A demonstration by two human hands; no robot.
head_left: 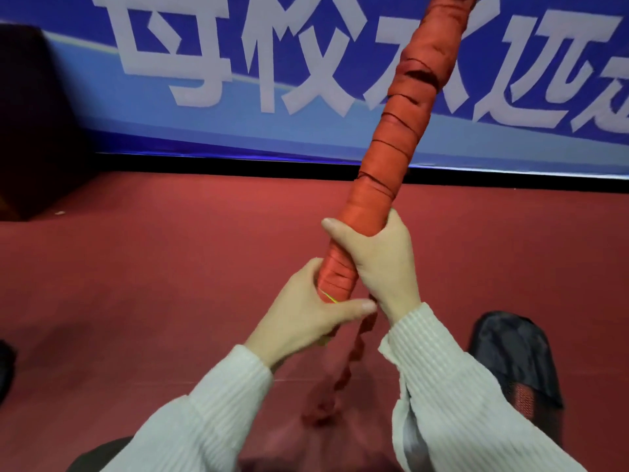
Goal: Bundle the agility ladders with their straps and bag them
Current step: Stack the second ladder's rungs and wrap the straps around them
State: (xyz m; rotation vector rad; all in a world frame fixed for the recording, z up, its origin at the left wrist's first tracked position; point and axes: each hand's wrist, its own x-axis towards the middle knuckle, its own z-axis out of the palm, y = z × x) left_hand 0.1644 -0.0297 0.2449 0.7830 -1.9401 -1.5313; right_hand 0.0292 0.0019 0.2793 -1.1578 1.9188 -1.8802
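The person held a long orange bundle (398,137) of ladder rungs, wound round and round with its own orange strap, slanting up and away to the far right against a blue banner (204,63) with large white characters. The right hand (377,264) was clamped round the bundle just above its near end, thumb across the front. The left hand (306,311) gripped the very end just below, thumb pressed toward the right wrist, so the two hands sat close together, almost touching.

The step in hand looked like finishing the wrap at the near end. To do it well, the upper hand would need to keep the rungs squeezed tight while the lower one drew the loose strap tail (343,373) snug and tucked or fastened it (a slack last turn would likely let the whole winding loosen). How the strap fastens could not be made out.

That loose tail hung down from between the hands toward the red floor (153,267), blurred, gathering near the person's lap. A dark bag (510,352) with a mesh panel lay on the floor to the near right, just beside the right sleeve (452,386) and well below the bundle, still to be filled.
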